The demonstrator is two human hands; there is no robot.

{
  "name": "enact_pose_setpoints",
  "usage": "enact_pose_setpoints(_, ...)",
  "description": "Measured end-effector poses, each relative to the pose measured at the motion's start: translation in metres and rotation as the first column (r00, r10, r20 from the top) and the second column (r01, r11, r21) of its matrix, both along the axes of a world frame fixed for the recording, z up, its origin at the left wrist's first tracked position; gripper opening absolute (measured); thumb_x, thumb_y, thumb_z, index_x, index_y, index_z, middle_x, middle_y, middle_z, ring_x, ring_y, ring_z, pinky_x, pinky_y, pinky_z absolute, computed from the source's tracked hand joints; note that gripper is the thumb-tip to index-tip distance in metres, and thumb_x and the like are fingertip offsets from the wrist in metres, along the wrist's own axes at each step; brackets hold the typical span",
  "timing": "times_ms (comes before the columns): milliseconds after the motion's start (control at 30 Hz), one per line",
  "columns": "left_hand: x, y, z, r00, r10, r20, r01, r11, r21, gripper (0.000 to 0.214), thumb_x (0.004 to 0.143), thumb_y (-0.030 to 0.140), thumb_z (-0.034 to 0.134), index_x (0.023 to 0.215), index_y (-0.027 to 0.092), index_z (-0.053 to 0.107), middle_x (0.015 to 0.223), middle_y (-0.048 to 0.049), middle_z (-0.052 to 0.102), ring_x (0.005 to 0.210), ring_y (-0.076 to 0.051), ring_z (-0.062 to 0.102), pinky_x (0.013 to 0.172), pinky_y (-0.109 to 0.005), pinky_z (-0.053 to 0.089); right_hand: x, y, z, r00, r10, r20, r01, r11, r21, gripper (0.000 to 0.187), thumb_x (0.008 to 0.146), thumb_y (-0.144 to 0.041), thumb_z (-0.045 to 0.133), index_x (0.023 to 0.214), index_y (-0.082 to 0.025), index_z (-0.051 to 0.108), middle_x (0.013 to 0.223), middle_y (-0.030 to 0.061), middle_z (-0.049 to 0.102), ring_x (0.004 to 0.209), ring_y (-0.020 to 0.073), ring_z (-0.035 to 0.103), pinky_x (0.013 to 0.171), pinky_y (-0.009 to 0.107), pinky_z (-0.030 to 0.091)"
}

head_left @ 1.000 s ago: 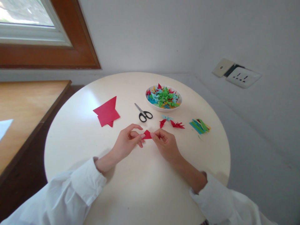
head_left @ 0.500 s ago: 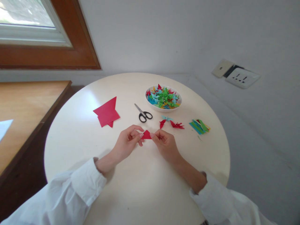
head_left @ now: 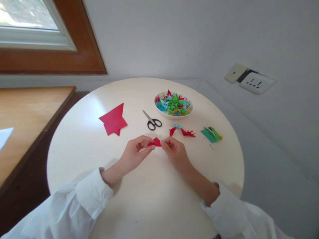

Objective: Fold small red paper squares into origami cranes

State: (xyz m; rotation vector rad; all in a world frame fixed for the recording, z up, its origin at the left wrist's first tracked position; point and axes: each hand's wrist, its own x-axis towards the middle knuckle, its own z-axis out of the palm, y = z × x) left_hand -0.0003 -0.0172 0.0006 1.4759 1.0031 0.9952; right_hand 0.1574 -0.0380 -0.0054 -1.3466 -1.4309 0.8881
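Note:
A small folded piece of red paper (head_left: 157, 142) is held between my two hands above the white round table (head_left: 139, 205). My right hand (head_left: 175, 153) pinches its right end between thumb and fingers. On the other side, the thumb and fingers of my left hand (head_left: 136, 153) close on its left end, where a red point shows between them. Just beyond my right hand lie two folded red paper cranes (head_left: 188, 133) and a light blue paper crane (head_left: 177, 126). Black-handled scissors (head_left: 152, 121) rest a little farther off, blades pointing away to the left.
A white bowl (head_left: 173, 117) full of small coloured paper cranes stands toward the back. Red paper sheets (head_left: 114, 120) overlap at the left. Coloured paper strips (head_left: 211, 134) lie in a pile at the right. A wooden table (head_left: 32, 113) stands left, and a wall socket (head_left: 256, 83) is at right.
My left fingers have shifted their hold on the red paper, and a point at its left end now shows. The right hand keeps its pinch almost unmoved.

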Motion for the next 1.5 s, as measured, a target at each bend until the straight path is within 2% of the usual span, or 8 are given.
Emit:
enact_pose_setpoints(167, 0.0000, -0.0015, 0.0052, 1.000, -0.003, 0.004, 0.003, 1.000, 0.014, 0.020, 0.072, 0.032, 0.064, 0.079, 0.013, 0.061, 0.073, -0.0053, 0.067, 0.067, -0.014, 0.062, 0.063, -0.024, 0.048, -0.0026, -0.0013, -0.0029, 0.983, 0.055, -0.174, -0.048, 0.998, 0.040, 0.023, 0.074, -0.038, 0.060, 0.079, -0.021, 0.045, 0.072, -0.0013, 0.054, 0.066, 0.0119, 0.054, 0.060, 0.024, 0.044)
enact_pose_setpoints(333, -0.0010, -0.0019, 0.0072, 0.999, 0.005, -0.044, -0.003, 0.999, 0.036, 0.019, 0.074, 0.034, 0.061, 0.077, 0.015, 0.061, 0.069, -0.0040, 0.066, 0.065, -0.014, 0.061, 0.059, -0.023, 0.047, -0.0046, -0.0035, -0.0053, 0.975, 0.146, -0.168, -0.142, 0.989, 0.032, 0.023, 0.074, -0.031, 0.061, 0.091, -0.022, 0.049, 0.085, 0.0029, 0.062, 0.078, 0.0148, 0.060, 0.072, 0.029, 0.048)
enact_pose_setpoints(533, -0.0011, -0.0018, 0.0042, 0.999, 0.000, -0.052, 0.003, 0.999, 0.051, 0.023, 0.075, 0.036, 0.061, 0.076, 0.014, 0.061, 0.067, -0.0045, 0.066, 0.062, -0.013, 0.060, 0.057, -0.023, 0.046, -0.0043, -0.0029, -0.0058, 0.971, 0.166, -0.171, -0.159, 0.986, 0.055, 0.013, 0.076, -0.026, 0.058, 0.086, -0.020, 0.053, 0.082, 0.0029, 0.062, 0.078, 0.0148, 0.060, 0.073, 0.029, 0.050)
enact_pose_setpoints(867, -0.0022, -0.0023, 0.0017, 0.996, -0.068, -0.057, 0.073, 0.992, 0.102, 0.019, 0.078, 0.032, 0.058, 0.076, 0.014, 0.062, 0.072, -0.0057, 0.067, 0.068, -0.014, 0.061, 0.063, -0.023, 0.048, -0.0036, -0.0013, -0.0029, 0.944, 0.200, -0.263, -0.196, 0.980, 0.040, 0.007, 0.075, -0.024, 0.058, 0.079, -0.019, 0.057, 0.079, 0.0022, 0.062, 0.076, 0.0143, 0.062, 0.074, 0.029, 0.051)
enact_pose_setpoints(1100, -0.0009, -0.0010, 0.0007, 0.999, -0.002, -0.041, 0.003, 0.999, 0.043, 0.017, 0.074, 0.032, 0.062, 0.075, 0.015, 0.061, 0.070, -0.0054, 0.068, 0.067, -0.015, 0.064, 0.062, -0.024, 0.049, -0.0025, -0.0021, -0.0036, 0.983, 0.116, -0.145, -0.101, 0.989, 0.110, 0.004, 0.077, -0.023, 0.057, 0.078, -0.019, 0.057, 0.079, 0.0025, 0.060, 0.076, 0.0142, 0.059, 0.073, 0.029, 0.049)
enact_pose_setpoints(1233, -0.0013, 0.0005, -0.0014, 0.999, -0.010, -0.047, 0.012, 0.999, 0.036, 0.016, 0.073, 0.030, 0.062, 0.072, 0.014, 0.062, 0.069, -0.0054, 0.068, 0.066, -0.015, 0.064, 0.061, -0.023, 0.049, -0.0017, -0.0019, -0.0052, 0.990, 0.102, -0.096, -0.088, 0.986, 0.142, 0.003, 0.078, -0.022, 0.055, 0.078, -0.019, 0.056, 0.080, 0.0026, 0.059, 0.077, 0.0143, 0.058, 0.073, 0.029, 0.049)
enact_pose_setpoints(1500, -0.0004, -0.0004, 0.0010, 0.999, -0.041, -0.013, 0.041, 0.999, 0.022, 0.008, 0.068, 0.021, 0.063, 0.069, 0.013, 0.064, 0.070, -0.0055, 0.068, 0.066, -0.013, 0.062, 0.064, -0.023, 0.049, -0.0033, -0.0014, -0.0045, 0.985, 0.117, -0.126, -0.104, 0.989, 0.107, 0.007, 0.079, -0.025, 0.054, 0.077, -0.019, 0.055, 0.076, 0.0022, 0.060, 0.072, 0.0142, 0.059, 0.070, 0.028, 0.049)
